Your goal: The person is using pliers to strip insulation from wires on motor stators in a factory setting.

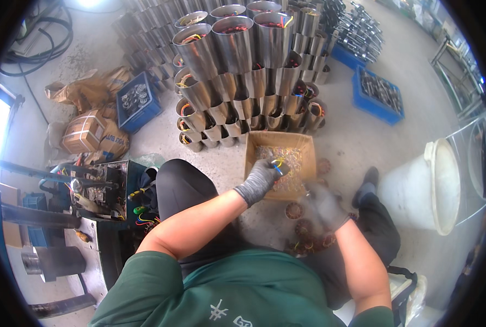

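Note:
My left hand [259, 180], in a grey knitted glove, is closed over the near left part of a cardboard box [252, 143]. From its fingertips stick out short yellow and blue wires [278, 164]; whatever else they belong to is hidden by the glove. Many small, thin coloured pieces [286, 155] cover the bottom of the box. My right hand [326, 207], also gloved in grey, is smeared by motion just off the box's near right corner, so its fingers cannot be read. Round copper-coloured motor windings [295, 211] lie on the floor beside and below it.
Ahead rise stacked metal cylinders [232, 49] with wires inside. Blue crates of metal parts stand left [139, 103] and right [378, 95]. A white bucket [420, 185] is at the right, a machine [98, 191] at the left, wrapped cartons [85, 131] behind it.

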Tool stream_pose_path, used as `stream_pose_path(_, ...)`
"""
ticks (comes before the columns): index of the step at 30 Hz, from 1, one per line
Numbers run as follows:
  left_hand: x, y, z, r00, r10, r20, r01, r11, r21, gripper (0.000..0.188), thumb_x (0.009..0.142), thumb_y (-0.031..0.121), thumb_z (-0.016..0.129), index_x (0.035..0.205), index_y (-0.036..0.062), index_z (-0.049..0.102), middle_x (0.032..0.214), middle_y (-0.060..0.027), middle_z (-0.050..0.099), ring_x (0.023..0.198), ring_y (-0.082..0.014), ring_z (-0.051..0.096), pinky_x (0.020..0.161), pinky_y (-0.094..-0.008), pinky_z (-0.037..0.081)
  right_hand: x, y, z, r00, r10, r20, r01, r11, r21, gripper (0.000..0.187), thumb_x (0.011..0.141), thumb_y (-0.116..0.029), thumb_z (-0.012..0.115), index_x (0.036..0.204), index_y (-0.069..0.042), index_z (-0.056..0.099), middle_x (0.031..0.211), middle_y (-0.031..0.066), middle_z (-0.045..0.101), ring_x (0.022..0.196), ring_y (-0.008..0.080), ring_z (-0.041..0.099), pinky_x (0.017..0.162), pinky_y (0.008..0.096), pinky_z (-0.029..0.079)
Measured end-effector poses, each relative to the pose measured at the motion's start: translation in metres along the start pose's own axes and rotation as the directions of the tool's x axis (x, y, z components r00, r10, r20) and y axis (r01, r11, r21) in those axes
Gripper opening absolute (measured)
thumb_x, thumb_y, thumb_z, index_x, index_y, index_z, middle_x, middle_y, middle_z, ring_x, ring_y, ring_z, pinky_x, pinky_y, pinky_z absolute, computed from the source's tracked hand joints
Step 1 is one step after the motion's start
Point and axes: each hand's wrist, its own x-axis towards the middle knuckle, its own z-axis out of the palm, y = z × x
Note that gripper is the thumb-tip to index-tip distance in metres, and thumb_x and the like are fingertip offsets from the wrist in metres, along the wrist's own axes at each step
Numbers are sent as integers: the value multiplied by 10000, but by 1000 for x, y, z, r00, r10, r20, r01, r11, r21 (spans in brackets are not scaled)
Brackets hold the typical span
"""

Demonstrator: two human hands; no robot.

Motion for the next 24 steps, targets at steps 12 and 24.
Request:
stream_pose_path(12,8,-17,0,990,-76,122,-7,825,565,177,911,176,667,990,19,688,819,-57,694,727,-100,539,699,-320,497,5,-32,-18,995,-49,83,67,972,-227,461,754,-239,755,1155,-49,628,768,150,640,692,283,629,679,381,507)
stream_pose_path(24,-7,-17,8,971,159,178,-218,895,389,220,913,174,672,1046,2,646,902,-45,689,828,-121,605,771,-303,501,5,-12,-19,987,138,78,-154,952,264,278,845,-169,691,1048,12,631,732,77,648,661,225,666,577,317,519)
